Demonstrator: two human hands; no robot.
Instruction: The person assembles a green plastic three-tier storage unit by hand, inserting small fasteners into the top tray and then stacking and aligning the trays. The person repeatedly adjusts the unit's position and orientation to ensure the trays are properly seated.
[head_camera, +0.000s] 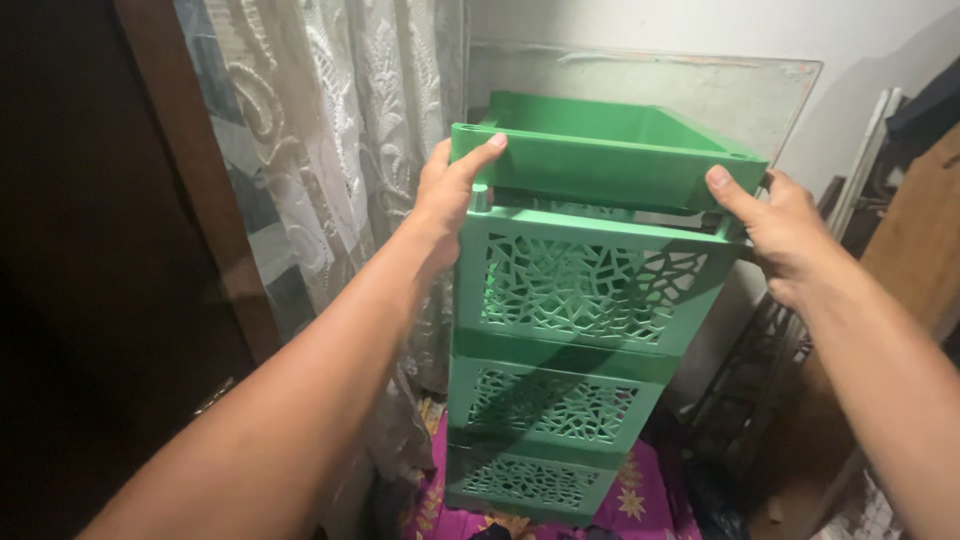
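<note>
Tray (600, 150), solid green plastic, sits tilted at the top of a green rack (560, 340), its front edge a little above the rack's top tier and not seated level. The left hand (447, 195) is clamped on the tray's front left corner, thumb over the rim; the right hand (775, 225) is clamped on the front right corner, thumb on the rim and fingers behind. Judging from the tilt, the step in hand is moving the tray at the rack's top, either settling it onto the corner posts or lifting it clear; I cannot tell which. The next move would call for both hands keeping the tray level and square to the rack's corners so it does not jam. The rack stands on the floor, on a magenta patterned cloth (640, 500), with three latticed tiers. A lace curtain (330, 150) hangs just beside the rack's left side, a dusty glass pane (700, 85) leans on the wall behind, and dark wooden boards (915, 250) stand to the right.
</note>
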